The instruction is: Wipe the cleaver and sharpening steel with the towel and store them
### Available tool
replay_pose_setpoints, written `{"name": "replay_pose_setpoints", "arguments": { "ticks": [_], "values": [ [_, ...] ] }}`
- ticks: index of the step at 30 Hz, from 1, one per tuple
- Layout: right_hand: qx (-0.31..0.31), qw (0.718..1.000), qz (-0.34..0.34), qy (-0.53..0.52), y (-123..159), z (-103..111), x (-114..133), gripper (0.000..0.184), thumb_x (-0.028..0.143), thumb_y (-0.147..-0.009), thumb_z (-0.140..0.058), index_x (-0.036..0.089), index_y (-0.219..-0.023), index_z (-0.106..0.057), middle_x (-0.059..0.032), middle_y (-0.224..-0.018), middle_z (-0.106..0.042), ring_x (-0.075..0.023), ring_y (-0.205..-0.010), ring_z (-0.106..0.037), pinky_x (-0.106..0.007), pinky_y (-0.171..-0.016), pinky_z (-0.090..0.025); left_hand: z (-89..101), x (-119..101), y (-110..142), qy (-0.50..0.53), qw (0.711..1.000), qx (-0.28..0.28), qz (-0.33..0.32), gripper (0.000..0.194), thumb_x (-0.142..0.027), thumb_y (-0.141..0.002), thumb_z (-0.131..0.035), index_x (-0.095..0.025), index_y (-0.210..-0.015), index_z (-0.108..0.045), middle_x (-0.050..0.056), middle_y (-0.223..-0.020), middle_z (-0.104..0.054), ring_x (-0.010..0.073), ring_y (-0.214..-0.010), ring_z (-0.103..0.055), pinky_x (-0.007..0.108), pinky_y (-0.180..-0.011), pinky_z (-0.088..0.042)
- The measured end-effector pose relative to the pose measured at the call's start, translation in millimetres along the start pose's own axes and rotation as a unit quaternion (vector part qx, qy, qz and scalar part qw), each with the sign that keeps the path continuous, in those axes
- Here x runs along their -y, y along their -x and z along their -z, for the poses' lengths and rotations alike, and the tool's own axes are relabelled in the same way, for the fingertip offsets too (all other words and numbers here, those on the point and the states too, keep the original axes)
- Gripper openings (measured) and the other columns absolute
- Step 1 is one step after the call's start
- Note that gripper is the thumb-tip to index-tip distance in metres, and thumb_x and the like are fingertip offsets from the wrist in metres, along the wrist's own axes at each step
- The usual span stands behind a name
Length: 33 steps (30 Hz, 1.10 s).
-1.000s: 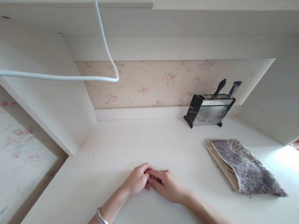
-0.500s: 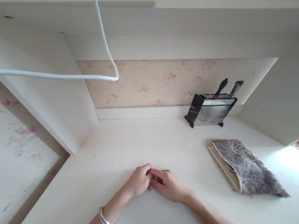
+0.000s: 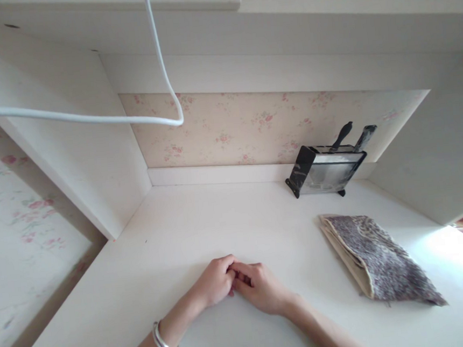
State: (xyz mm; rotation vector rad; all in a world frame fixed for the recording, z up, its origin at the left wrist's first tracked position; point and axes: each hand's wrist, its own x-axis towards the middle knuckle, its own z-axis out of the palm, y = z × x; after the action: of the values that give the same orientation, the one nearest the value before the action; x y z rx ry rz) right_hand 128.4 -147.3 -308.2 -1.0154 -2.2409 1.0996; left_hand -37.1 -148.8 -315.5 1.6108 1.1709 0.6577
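My left hand [image 3: 217, 280], with a silver bangle [image 3: 162, 339] on its wrist, rests on the white tabletop [image 3: 219, 218]. Its fingers are curled and closed. Against it lies my right hand [image 3: 261, 287], also closed, with its fingers hooked into those of the left. No object shows between the two hands, though the palms are hidden. To the right of my hands lies a folded cloth [image 3: 389, 259], brown-grey and fuzzy on top with a beige underside.
Against the back wall at right stands a knife block [image 3: 328, 170] with black handles sticking up. A white cable [image 3: 89, 119] hangs across the upper left. Overhead runs a white cabinet shelf [image 3: 325, 35], and a white side panel [image 3: 69, 133] closes the left.
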Motion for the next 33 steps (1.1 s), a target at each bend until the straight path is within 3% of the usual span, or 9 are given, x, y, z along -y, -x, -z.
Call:
{"name": "replay_pose_setpoints", "arguments": {
  "ticks": [33],
  "values": [
    [0.0, 1.0, -0.006, 0.006, -0.4, -0.9, -2.2, 0.016, 0.013, -0.08, -0.046, 0.018, -0.083, -0.061, 0.0048, -0.062, -0.052, -0.0065, -0.054, -0.042, -0.018, -0.052, -0.029, -0.3, -0.5, 0.8, -0.021, 1.0, -0.006, -0.001, 0.025, -0.014, -0.077, -0.034, -0.017, -0.082, -0.059, 0.001, -0.071, -0.06, 0.0121, -0.052, -0.055, 0.021, -0.048, -0.043]
  ]
}}
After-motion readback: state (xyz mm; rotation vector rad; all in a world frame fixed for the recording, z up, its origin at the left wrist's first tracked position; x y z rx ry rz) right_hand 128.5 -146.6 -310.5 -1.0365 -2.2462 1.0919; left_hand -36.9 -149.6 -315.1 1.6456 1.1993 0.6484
